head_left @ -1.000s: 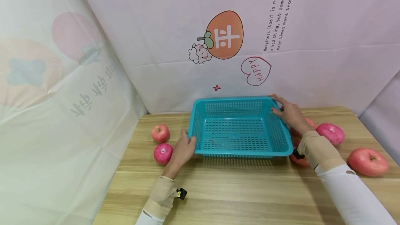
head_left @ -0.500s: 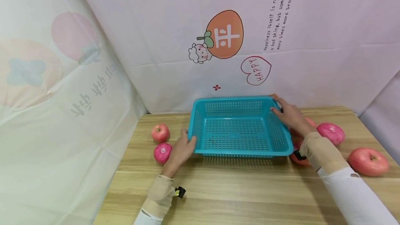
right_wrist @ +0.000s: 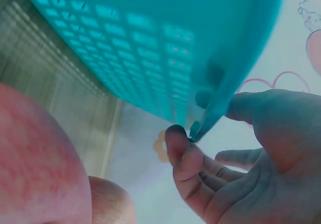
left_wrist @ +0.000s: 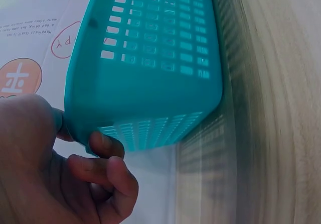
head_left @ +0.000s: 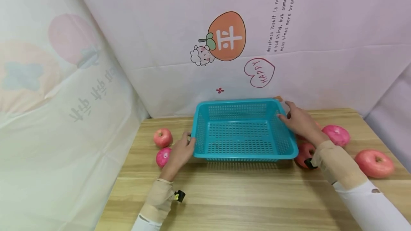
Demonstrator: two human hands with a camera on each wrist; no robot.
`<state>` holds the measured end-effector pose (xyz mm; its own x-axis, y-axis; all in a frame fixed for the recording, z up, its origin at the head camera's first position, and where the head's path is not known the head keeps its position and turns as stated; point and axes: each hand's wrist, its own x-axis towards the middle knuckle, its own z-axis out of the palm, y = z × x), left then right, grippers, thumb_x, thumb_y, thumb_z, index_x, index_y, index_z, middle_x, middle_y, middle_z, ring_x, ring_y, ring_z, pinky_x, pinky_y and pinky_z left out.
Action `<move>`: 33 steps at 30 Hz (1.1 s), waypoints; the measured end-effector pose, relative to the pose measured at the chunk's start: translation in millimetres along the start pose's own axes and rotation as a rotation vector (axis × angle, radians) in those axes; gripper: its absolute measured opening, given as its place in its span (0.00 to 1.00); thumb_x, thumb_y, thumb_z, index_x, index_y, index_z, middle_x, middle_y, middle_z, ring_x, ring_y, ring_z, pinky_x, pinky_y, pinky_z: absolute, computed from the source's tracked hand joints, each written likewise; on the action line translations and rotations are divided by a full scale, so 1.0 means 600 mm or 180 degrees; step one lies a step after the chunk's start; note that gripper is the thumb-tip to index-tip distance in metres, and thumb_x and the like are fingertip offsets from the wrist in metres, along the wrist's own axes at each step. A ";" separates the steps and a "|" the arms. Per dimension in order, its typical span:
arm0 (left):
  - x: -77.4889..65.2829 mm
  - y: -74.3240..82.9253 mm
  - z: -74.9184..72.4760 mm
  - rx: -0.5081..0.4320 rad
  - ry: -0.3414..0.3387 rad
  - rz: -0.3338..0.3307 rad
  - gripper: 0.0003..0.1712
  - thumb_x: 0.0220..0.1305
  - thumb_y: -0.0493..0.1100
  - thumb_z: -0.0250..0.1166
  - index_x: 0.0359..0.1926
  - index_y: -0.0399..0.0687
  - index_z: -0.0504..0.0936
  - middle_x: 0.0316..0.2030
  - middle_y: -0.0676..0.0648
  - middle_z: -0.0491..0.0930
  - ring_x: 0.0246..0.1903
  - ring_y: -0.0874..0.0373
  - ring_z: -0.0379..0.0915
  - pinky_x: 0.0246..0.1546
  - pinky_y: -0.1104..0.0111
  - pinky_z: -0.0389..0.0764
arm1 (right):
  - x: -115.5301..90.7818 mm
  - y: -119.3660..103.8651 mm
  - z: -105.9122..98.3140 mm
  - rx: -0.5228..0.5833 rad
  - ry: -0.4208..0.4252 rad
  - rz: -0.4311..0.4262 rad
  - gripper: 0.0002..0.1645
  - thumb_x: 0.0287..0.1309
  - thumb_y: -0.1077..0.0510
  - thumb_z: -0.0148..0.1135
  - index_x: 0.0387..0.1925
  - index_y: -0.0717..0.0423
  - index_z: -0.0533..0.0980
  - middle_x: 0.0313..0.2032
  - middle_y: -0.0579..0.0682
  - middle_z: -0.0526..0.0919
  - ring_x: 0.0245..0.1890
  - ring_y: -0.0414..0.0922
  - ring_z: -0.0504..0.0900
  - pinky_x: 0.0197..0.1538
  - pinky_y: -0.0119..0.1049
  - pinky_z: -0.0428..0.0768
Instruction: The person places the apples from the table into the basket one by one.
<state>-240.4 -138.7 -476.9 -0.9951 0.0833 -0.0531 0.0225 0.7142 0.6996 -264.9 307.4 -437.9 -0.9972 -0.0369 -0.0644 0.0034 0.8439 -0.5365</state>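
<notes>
A turquoise perforated plastic basket (head_left: 239, 156) sits at the back of the wooden table, with nothing inside it. At its left rim is my left hand (head_left: 179, 154); the thumb tip is right at the rim, and the loosely bent fingers lie along the outside in the left wrist view. My right hand (head_left: 302, 122) is by the back right corner, its index finger off the rim and its thumb overlapping the right wall. In the right wrist view, thumb and fingertips are close to either side of the rim, loosely spread.
Left of the basket lie a red apple (head_left: 162, 138) and a pink mottled round fruit (head_left: 163, 157). On the right are a pink fruit (head_left: 336, 135), a large red apple (head_left: 374, 163) and another red fruit (head_left: 303, 155) under my right wrist. A printed cloth (head_left: 167, 45) hangs behind the table.
Both hands have loosened from the rim: the right index finger has come off the back corner, and the left hand has drawn slightly left. The view has shifted a little; the basket stays put.
</notes>
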 end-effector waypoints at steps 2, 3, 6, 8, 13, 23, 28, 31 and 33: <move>0.000 0.000 -0.004 -0.0010 0.0025 0.0037 0.28 0.82 0.56 0.47 0.69 0.46 0.74 0.50 0.43 0.89 0.42 0.51 0.84 0.41 0.58 0.84 | -0.010 -0.003 0.000 -0.0001 -0.0004 0.0016 0.53 0.79 0.42 0.55 0.82 0.71 0.43 0.54 0.75 0.77 0.47 0.63 0.81 0.47 0.56 0.86; 0.000 0.000 -0.006 -0.0024 0.0043 0.0042 0.27 0.82 0.56 0.47 0.69 0.46 0.74 0.49 0.44 0.89 0.40 0.52 0.83 0.40 0.59 0.83 | -0.015 -0.005 0.000 0.0002 0.0008 0.0016 0.53 0.79 0.42 0.55 0.82 0.71 0.44 0.54 0.75 0.77 0.47 0.63 0.81 0.47 0.56 0.86; 0.001 -0.002 -0.012 -0.0020 0.0115 0.0074 0.25 0.83 0.55 0.47 0.67 0.47 0.76 0.44 0.48 0.87 0.36 0.54 0.80 0.36 0.62 0.80 | -0.028 -0.007 0.004 0.0007 0.0031 -0.0021 0.52 0.79 0.43 0.56 0.82 0.73 0.46 0.55 0.76 0.77 0.47 0.63 0.82 0.47 0.57 0.87; 0.002 -0.003 -0.016 -0.0016 0.0148 0.0090 0.25 0.83 0.54 0.48 0.66 0.47 0.77 0.40 0.49 0.85 0.32 0.55 0.78 0.33 0.64 0.79 | -0.037 -0.008 0.007 0.0029 0.0028 -0.0011 0.52 0.78 0.44 0.58 0.81 0.73 0.47 0.56 0.76 0.77 0.49 0.65 0.83 0.48 0.59 0.88; 0.003 -0.004 -0.026 0.0032 0.0220 0.0184 0.25 0.81 0.56 0.53 0.64 0.46 0.80 0.29 0.51 0.80 0.24 0.57 0.74 0.27 0.65 0.76 | -0.052 -0.002 0.020 0.0084 0.0022 0.0016 0.51 0.78 0.46 0.59 0.81 0.73 0.48 0.62 0.80 0.75 0.56 0.72 0.82 0.52 0.65 0.87; -0.001 -0.021 -0.051 0.0080 0.0321 0.0336 0.25 0.79 0.59 0.57 0.61 0.48 0.81 0.29 0.50 0.76 0.25 0.57 0.71 0.29 0.65 0.75 | -0.062 -0.003 0.047 0.0140 0.0148 0.0019 0.47 0.78 0.51 0.55 0.81 0.71 0.46 0.63 0.83 0.74 0.51 0.71 0.85 0.50 0.68 0.85; -0.001 -0.032 -0.061 0.0037 0.0275 0.0502 0.24 0.79 0.57 0.58 0.61 0.44 0.80 0.30 0.50 0.76 0.27 0.57 0.72 0.33 0.64 0.76 | -0.060 -0.003 0.052 0.0121 0.0166 0.0070 0.46 0.79 0.53 0.54 0.81 0.72 0.45 0.61 0.84 0.75 0.48 0.69 0.86 0.48 0.66 0.87; -0.002 -0.040 -0.067 0.0051 0.0255 0.0593 0.23 0.79 0.56 0.59 0.60 0.43 0.80 0.30 0.49 0.76 0.29 0.57 0.73 0.36 0.64 0.77 | -0.059 -0.001 0.055 0.0125 0.0197 0.0076 0.45 0.78 0.54 0.54 0.81 0.72 0.46 0.58 0.84 0.77 0.43 0.67 0.88 0.44 0.62 0.89; -0.003 -0.045 -0.072 0.0096 0.0255 0.0624 0.24 0.78 0.56 0.61 0.60 0.42 0.80 0.30 0.49 0.76 0.30 0.57 0.73 0.37 0.64 0.78 | -0.060 -0.001 0.057 0.0143 0.0214 0.0074 0.45 0.78 0.54 0.54 0.81 0.73 0.46 0.56 0.83 0.78 0.40 0.64 0.89 0.40 0.59 0.89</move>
<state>-243.7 -188.3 -464.9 -0.9759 0.1679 0.1395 0.2179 0.7103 0.6693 -226.7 289.8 -463.8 -0.9996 0.0199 -0.0215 0.0286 0.8192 -0.5728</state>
